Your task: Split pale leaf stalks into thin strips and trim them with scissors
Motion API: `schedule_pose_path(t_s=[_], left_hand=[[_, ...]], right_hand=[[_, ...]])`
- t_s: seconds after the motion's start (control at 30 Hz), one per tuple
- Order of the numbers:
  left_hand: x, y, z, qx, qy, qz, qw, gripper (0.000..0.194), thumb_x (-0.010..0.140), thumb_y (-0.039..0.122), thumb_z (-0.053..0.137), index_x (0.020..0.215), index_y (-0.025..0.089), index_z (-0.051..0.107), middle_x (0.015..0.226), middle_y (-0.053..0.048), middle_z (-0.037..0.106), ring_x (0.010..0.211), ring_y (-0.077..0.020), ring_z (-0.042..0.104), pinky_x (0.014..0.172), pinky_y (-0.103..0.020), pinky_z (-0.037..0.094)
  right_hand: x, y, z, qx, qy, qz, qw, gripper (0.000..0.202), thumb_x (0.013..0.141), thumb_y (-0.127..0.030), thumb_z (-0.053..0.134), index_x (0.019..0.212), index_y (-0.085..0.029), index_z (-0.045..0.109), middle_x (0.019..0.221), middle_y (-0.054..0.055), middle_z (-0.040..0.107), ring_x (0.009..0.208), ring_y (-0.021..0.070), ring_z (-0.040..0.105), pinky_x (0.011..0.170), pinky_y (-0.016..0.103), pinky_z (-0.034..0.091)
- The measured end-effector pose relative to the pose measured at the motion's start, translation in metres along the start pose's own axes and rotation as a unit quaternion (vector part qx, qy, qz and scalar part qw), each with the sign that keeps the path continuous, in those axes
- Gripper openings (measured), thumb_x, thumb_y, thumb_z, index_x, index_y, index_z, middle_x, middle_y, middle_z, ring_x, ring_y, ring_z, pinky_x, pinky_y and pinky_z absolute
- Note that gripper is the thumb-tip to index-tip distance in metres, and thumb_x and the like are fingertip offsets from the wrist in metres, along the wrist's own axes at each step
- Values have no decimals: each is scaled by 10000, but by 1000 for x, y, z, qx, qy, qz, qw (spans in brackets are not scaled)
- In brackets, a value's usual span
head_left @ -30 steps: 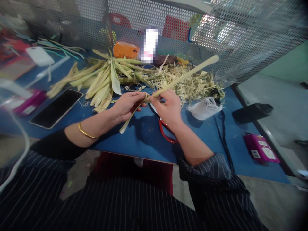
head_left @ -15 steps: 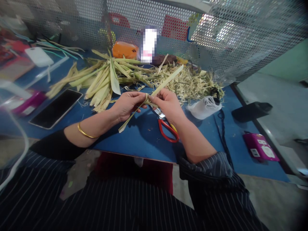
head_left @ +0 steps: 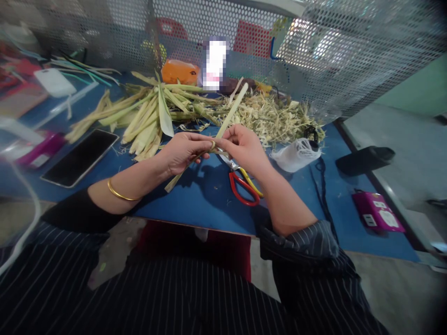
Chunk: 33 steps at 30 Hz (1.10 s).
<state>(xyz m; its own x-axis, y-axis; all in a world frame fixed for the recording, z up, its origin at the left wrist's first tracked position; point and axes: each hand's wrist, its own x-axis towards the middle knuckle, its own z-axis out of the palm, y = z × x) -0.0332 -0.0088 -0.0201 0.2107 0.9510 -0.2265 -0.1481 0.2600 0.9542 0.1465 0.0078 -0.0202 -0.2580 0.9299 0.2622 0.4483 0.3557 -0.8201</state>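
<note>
Near the front edge of the blue counter [head_left: 202, 210], a pair of scissors [head_left: 234, 167] with one red handle and one yellow one lies partly under the person's right arm. I can see the left hand [head_left: 186, 152] closed tight on a thin tail [head_left: 173, 181] of pale leaf, which pokes out below it. A gold bangle [head_left: 120, 194] goes round that arm. The right hand [head_left: 246, 148] pinches a pale strip [head_left: 233, 110] that sticks up past its fingers. I can't tell if the two hands touch. A dark phone [head_left: 82, 158] lies off to the left, and white string [head_left: 295, 156] sits to the right. Farther back are a heap of long leaves [head_left: 146, 116] and a pile of curly shreds [head_left: 279, 120]. Behind them are an orange pack [head_left: 179, 72] and a gray screen [head_left: 190, 14] full of holes.
</note>
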Motion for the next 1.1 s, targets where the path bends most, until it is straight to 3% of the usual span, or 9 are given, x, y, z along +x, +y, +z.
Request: schedule_pose_path(t_s=[0.07, 0.17, 0.27, 0.4, 0.5, 0.6, 0.8, 0.9, 1.1], left_hand=[[2, 1, -1, -29, 5, -14, 999, 153, 678, 165, 748, 821, 119, 718, 707, -33, 673, 516, -61, 561, 403, -157, 352], [5, 1, -3, -47, -2, -31, 998, 144, 685, 148, 732, 824, 123, 701, 720, -30, 664, 516, -54, 560, 400, -147, 350], [4, 2, -2, -33, 4, -34, 999, 140, 697, 152, 722, 830, 120, 692, 696, -33, 660, 516, -64, 567, 410, -155, 365], [4, 4, -2, -23, 31, -21, 999, 129, 703, 138, 698, 828, 124, 669, 715, -53, 690, 529, -89, 594, 427, -175, 388], [7, 5, -7, -29, 16, -5, 999, 99, 696, 136, 695, 788, 127, 660, 705, -48, 677, 549, -98, 607, 430, -174, 396], [10, 6, -13, -32, -17, -12, 999, 88, 690, 159, 711, 687, 128, 628, 607, -22, 613, 523, -90, 581, 442, -175, 419], [10, 9, -15, -57, -77, -68, 993, 90, 701, 153, 700, 783, 119, 686, 654, -34, 639, 485, -55, 536, 421, -145, 407], [8, 11, -15, -66, -85, -72, 992, 70, 721, 165, 690, 770, 116, 689, 633, -36, 639, 477, -61, 545, 421, -146, 420], [6, 12, -17, -131, -82, -78, 985, 51, 741, 159, 677, 742, 108, 672, 668, -62, 680, 555, -100, 621, 536, -178, 521]], right_hand=[[0, -7, -11, 1, -56, -22, 998, 195, 750, -285, 706, 825, -198, 548, 574, -47, 545, 539, 106, 483, 531, 259, 361], [-3, -17, -28, -26, -90, -99, 991, 189, 773, -224, 680, 947, -206, 609, 692, -20, 617, 662, 128, 553, 637, 283, 427], [-4, -21, -40, -82, -160, -167, 969, 153, 805, -187, 625, 934, -239, 688, 775, -2, 658, 729, 142, 579, 698, 303, 444], [-3, -17, -45, -121, -240, -156, 950, 154, 772, -141, 630, 825, -238, 737, 814, 9, 699, 749, 154, 617, 715, 311, 464], [-3, -17, -46, -87, -204, -127, 967, 109, 746, -170, 683, 816, -226, 744, 800, 16, 702, 751, 161, 619, 720, 315, 479], [-5, -18, -47, 35, -194, -90, 976, 172, 699, -250, 767, 865, -209, 748, 803, 27, 703, 750, 160, 619, 698, 302, 497], [-3, -2, -38, 339, -161, -2, 927, 308, 669, -401, 797, 900, -208, 734, 779, 20, 689, 696, 137, 641, 650, 274, 534], [2, 6, -29, 377, -111, 2, 920, 268, 617, -340, 840, 833, -229, 726, 726, -14, 657, 658, 106, 616, 640, 244, 532], [11, 12, -21, 350, 40, -13, 936, 152, 710, -376, 768, 766, -247, 710, 709, -31, 622, 607, 82, 557, 587, 222, 508]])
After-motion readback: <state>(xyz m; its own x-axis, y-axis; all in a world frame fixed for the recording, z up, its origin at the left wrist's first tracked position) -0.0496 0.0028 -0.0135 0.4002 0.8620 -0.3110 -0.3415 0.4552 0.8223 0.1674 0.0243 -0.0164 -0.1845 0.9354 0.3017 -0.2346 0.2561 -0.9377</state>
